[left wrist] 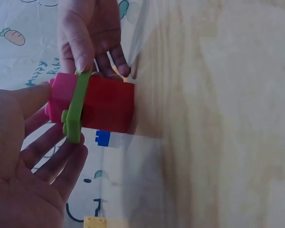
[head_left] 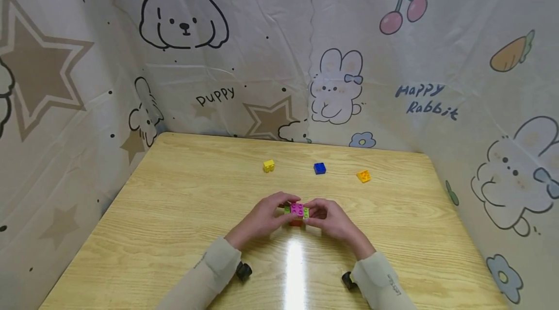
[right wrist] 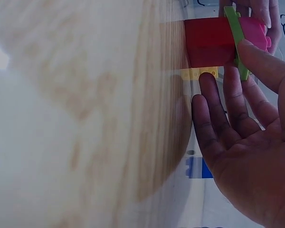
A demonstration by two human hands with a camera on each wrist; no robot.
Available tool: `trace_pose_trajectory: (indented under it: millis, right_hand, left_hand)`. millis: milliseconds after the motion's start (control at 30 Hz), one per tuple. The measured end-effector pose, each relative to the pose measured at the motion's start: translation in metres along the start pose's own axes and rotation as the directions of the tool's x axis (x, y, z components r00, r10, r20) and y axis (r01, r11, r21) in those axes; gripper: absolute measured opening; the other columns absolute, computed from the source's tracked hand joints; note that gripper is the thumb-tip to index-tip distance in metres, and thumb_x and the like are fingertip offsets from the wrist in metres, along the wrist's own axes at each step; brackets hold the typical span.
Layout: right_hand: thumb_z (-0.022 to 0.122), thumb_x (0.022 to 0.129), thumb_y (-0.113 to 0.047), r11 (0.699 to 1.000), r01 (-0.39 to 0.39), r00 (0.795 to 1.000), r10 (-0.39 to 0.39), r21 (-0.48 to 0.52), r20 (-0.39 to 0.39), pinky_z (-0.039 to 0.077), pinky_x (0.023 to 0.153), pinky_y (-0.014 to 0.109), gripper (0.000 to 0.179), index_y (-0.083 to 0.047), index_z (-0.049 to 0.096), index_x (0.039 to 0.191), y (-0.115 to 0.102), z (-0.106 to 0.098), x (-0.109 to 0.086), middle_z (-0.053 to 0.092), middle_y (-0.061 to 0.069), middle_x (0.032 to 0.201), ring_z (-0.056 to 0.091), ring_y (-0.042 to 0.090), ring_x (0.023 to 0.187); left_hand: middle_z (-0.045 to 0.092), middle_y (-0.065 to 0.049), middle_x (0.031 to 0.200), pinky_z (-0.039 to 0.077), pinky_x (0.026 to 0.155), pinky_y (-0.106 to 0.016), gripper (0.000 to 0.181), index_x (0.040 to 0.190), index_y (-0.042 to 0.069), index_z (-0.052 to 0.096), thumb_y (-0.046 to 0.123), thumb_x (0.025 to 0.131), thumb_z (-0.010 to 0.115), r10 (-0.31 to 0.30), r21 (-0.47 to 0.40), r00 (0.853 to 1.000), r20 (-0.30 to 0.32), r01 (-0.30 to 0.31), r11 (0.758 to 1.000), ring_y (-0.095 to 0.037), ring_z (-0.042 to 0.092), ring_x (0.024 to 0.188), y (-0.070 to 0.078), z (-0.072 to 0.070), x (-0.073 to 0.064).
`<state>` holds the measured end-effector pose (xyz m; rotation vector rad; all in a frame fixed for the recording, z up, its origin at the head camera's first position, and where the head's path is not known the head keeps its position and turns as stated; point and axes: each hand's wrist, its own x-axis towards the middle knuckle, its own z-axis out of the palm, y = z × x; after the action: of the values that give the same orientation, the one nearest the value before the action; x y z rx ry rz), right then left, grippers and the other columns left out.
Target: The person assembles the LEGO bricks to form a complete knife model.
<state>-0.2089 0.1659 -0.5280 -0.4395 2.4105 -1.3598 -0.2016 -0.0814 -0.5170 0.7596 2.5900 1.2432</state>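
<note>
A small stack of toy building bricks stands upright on the table between both hands. A red block (left wrist: 109, 104) forms its base, a long thin green brick (left wrist: 76, 107) lies across that, and a pink brick (head_left: 297, 209) with studs on top crowns it. From the left, my left hand (head_left: 264, 215) pinches the pink brick, its thumb on the near side and other fingers beside the green brick's left end. On the opposite side my right hand (head_left: 334, 220) pinches the green brick's right end, thumb in front and fingers behind, as the right wrist view shows.
Beyond the hands lie a yellow brick (head_left: 268, 166), a blue brick (head_left: 320, 168) and an orange brick (head_left: 364, 176), spaced apart. The wooden table (head_left: 174, 188) meets a printed cloth curtain (head_left: 244, 72) at the back and sides.
</note>
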Motion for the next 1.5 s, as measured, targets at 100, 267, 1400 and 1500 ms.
trace_pose_trajectory:
  millis: [100,267,1400,1500]
  right_hand:
    - [0.075,0.097,-0.020,1.000,-0.008,1.000,0.008,0.001,-0.005,0.056,0.090,0.035,0.032,-0.009,0.070,0.126,-0.002,0.000,-0.001,0.069,0.006,0.105,0.065,0.018,0.097]
    - [0.075,0.097,-0.020,1.000,-0.024,1.000,0.024,0.001,-0.010,0.056,0.091,0.036,0.033,-0.010,0.070,0.127,-0.003,0.000,-0.001,0.068,0.004,0.105,0.064,0.018,0.097]
    - [0.076,0.096,-0.018,1.000,0.001,1.000,-0.001,-0.005,0.003,0.058,0.092,0.035,0.032,-0.008,0.070,0.127,0.002,-0.001,0.001,0.068,0.004,0.104,0.065,0.017,0.098]
    - [0.075,0.096,-0.017,1.000,0.003,1.000,-0.003,-0.003,0.002,0.058,0.092,0.035,0.032,-0.009,0.070,0.126,0.002,-0.001,0.001,0.068,0.004,0.104,0.065,0.017,0.098]
  left_hand:
    - [0.062,0.005,0.142,0.052,0.108,-0.042,0.045,0.144,0.020,0.059,0.037,0.103,0.065,-0.014,0.003,1.000,-0.019,0.014,1.000,-0.018,0.061,0.127,0.000,-0.006,0.002]
    - [0.062,0.004,0.141,0.051,0.109,-0.044,0.043,0.144,0.021,0.059,0.034,0.104,0.065,-0.029,0.020,0.998,-0.059,0.030,0.999,-0.020,0.061,0.128,-0.002,-0.018,0.005]
    - [0.064,-0.014,0.133,0.054,0.103,-0.045,0.040,0.143,0.010,0.059,0.009,0.103,0.065,-0.154,0.067,0.951,-0.268,0.177,0.982,-0.030,0.065,0.116,-0.077,-0.055,0.071]
    - [0.066,-0.014,0.129,0.054,0.101,-0.044,0.038,0.140,0.009,0.061,0.008,0.102,0.065,-0.163,0.086,0.949,-0.271,0.193,0.977,-0.029,0.066,0.113,-0.076,-0.052,0.073]
